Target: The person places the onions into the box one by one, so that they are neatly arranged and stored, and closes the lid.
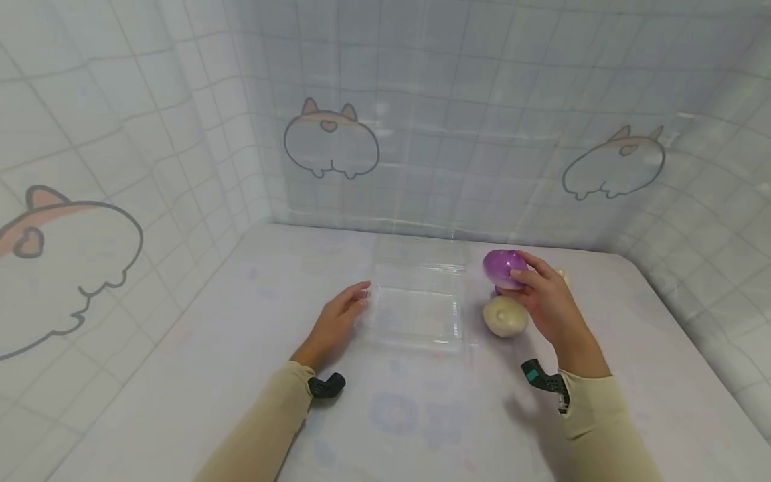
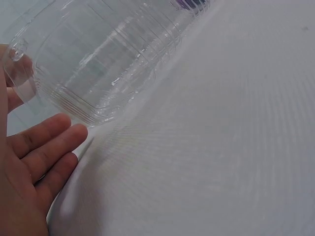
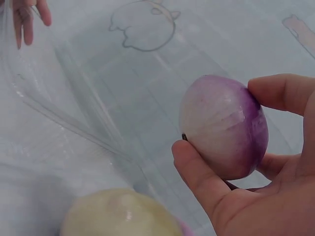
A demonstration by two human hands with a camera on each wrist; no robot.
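Observation:
My right hand (image 1: 551, 301) holds a purple-and-white onion (image 1: 502, 268) in the air, to the right of a clear plastic box (image 1: 415, 340). In the right wrist view, thumb and fingers pinch the onion (image 3: 221, 123) at its sides. The box's lid (image 1: 418, 251) is folded back, away from me. At the box's left wall lies my left hand (image 1: 337, 318), fingers loosely straight. The left wrist view shows its fingertips (image 2: 74, 132) right at the box's corner, with part of the hand seen through the plastic. A pale, round, onion-like thing (image 1: 506, 316) sits below the right hand.
A second purple thing (image 1: 497, 292) is mostly hidden behind the held onion and the pale one. Behind the right hand, another pale thing (image 1: 562, 274) peeks out. A white cloth covers the table (image 1: 385, 415); gridded sheets (image 1: 458, 134) hang at the back and sides.

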